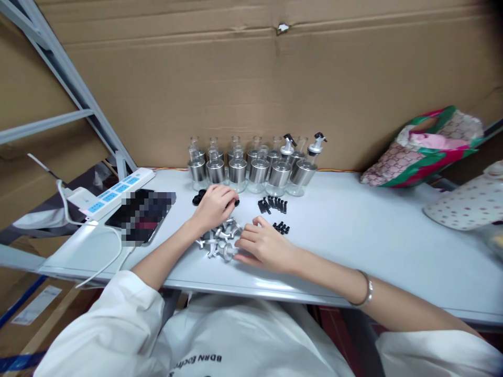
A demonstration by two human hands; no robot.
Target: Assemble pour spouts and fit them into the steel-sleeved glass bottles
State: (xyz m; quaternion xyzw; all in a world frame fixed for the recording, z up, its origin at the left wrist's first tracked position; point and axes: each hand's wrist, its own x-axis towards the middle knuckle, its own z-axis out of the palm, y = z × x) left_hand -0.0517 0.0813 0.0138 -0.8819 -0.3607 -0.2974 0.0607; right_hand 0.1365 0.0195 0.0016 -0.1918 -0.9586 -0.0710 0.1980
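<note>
My left hand (215, 206) is over a group of black round parts (199, 197), fingers bent downward; what its fingertips touch is hidden. Beside a pile of silver spout pieces (214, 242), my right hand (264, 245) has its fingers curved, with thumb and fingertips near one silver piece (227, 252); whether it grips that piece is unclear. Black lever-like pieces (272, 204) lie to the right of my left hand, and small black plugs (282, 228) are just beyond my right hand. Behind them stand glass bottles with metal sleeves (238, 171), two of them topped by pourers (315, 142).
A tablet-like device (157, 217) with a white cable and a power strip (121, 192) lie on the left. At the right are a patterned bag (424, 149) and a dotted white object (466, 204). Cardboard (251, 78) rises behind the table (353, 235).
</note>
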